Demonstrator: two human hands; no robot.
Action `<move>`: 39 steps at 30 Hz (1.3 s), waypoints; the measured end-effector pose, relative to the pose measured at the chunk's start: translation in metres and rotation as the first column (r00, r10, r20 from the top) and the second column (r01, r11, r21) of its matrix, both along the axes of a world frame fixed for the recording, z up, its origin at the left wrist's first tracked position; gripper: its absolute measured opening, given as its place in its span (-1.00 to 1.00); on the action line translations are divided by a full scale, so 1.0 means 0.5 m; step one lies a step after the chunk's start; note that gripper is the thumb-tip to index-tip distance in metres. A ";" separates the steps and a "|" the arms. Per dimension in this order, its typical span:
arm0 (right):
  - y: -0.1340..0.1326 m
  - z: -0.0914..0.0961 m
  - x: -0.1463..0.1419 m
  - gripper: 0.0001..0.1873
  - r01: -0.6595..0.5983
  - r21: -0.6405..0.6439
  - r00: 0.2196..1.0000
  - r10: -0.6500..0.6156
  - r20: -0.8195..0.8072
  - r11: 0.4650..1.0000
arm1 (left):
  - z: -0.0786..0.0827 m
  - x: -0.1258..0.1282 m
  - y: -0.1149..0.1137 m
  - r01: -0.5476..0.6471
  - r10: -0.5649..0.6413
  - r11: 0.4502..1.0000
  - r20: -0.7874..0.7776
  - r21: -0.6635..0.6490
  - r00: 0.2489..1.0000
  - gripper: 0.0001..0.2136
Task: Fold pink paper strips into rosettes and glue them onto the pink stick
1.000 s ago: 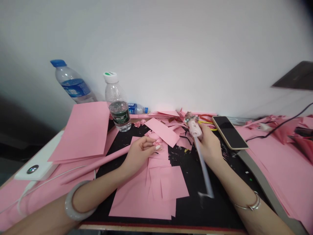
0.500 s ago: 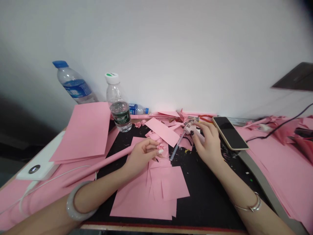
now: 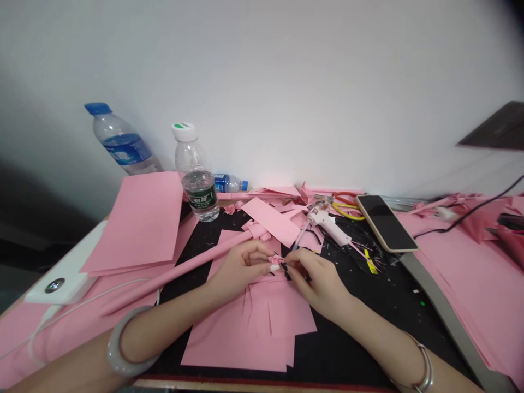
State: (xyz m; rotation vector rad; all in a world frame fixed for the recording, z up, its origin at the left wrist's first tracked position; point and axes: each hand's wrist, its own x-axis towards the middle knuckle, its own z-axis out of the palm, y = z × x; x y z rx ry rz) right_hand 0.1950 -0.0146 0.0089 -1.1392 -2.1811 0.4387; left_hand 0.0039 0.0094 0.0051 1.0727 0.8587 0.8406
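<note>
A tiny pink paper rose (image 3: 277, 260) is pinched between the fingertips of both hands over the black mat (image 3: 352, 322). My left hand (image 3: 239, 267) closes on it from the left. My right hand (image 3: 317, 281) meets it from the right with fingers closed on the same piece. The pink and white glue gun (image 3: 329, 226) lies on the mat behind my right hand, its glue stick pointing toward the hands. Cut pink paper squares (image 3: 262, 327) lie under and in front of both hands.
A long pink paper roll (image 3: 176, 271) runs left across the mat. Pink sheets (image 3: 143, 218), three water bottles (image 3: 196, 180), a phone (image 3: 385, 221), a white charger (image 3: 61, 273), yellow scissors (image 3: 347, 210) and a paper cutter arm (image 3: 446, 322) surround the work spot.
My right hand set the glue gun down on the mat and came left to join my left hand on the small paper rose.
</note>
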 end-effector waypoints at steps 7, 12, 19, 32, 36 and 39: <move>-0.003 -0.007 0.000 -0.89 0.021 -0.043 0.999 -0.023 -0.036 0.999 | -0.002 0.000 -0.001 0.010 -0.010 1.000 -0.010 -0.017 1.000 -0.83; 0.002 -0.008 -0.002 -0.89 0.051 -0.053 0.996 -0.055 -0.072 0.997 | 0.003 0.001 -0.002 0.035 -0.035 0.999 -0.037 -0.009 0.999 -0.87; -0.002 -0.010 -0.004 -0.90 0.111 -0.084 0.986 -0.120 -0.117 0.990 | 0.000 -0.005 -0.002 0.054 -0.034 0.992 -0.168 0.113 0.985 -0.89; -0.005 -0.011 -0.012 -0.87 0.132 -0.093 0.981 -0.144 -0.133 0.987 | -0.004 -0.008 -0.004 0.105 -0.060 0.978 -0.243 0.180 0.968 -0.84; -0.006 -0.014 -0.012 -0.86 0.130 -0.107 0.980 -0.144 -0.137 0.986 | -0.004 -0.008 -0.004 0.113 -0.067 0.976 -0.237 0.187 0.969 -0.84; -0.005 -0.017 -0.011 -0.87 0.134 -0.124 0.980 -0.150 -0.133 0.983 | -0.001 -0.007 -0.005 0.110 -0.064 0.977 -0.242 0.183 0.968 -0.84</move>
